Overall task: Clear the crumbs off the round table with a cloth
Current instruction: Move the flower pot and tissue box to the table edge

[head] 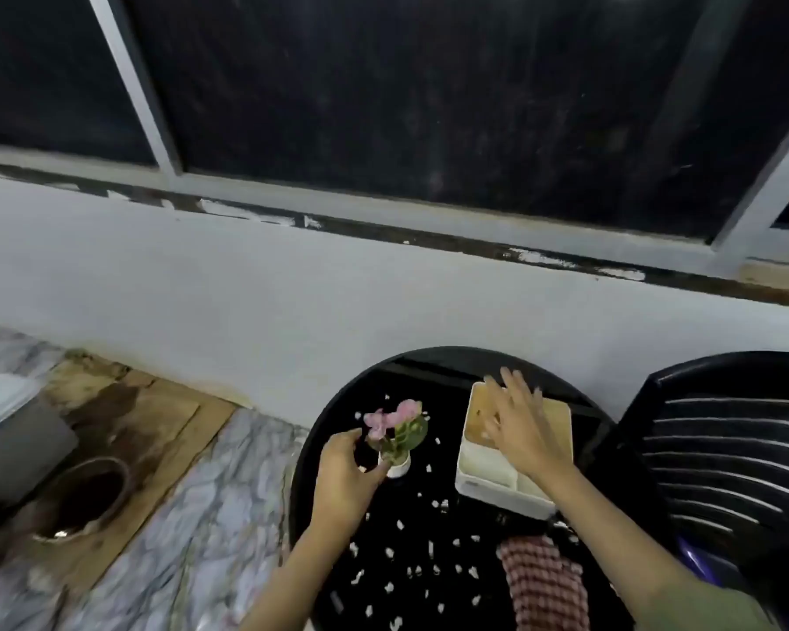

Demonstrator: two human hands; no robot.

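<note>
At lower centre of the frame we see the round black desk (320,494) strewn with white crumbs (389,552). Our left hand (345,471) curls around the small white flower pot (397,466), thumb and fingers touching it. Our right hand (522,430), fingers spread open, hovers over the white box (488,471), holding nothing. The checked cloth (545,585) lies at lower right on the desk.

Small white pot (398,467) of pink flowers (upright); white box (497,475) with tan lid; black slatted chair (720,453); dark window (406,93); marble floor (201,516).
</note>
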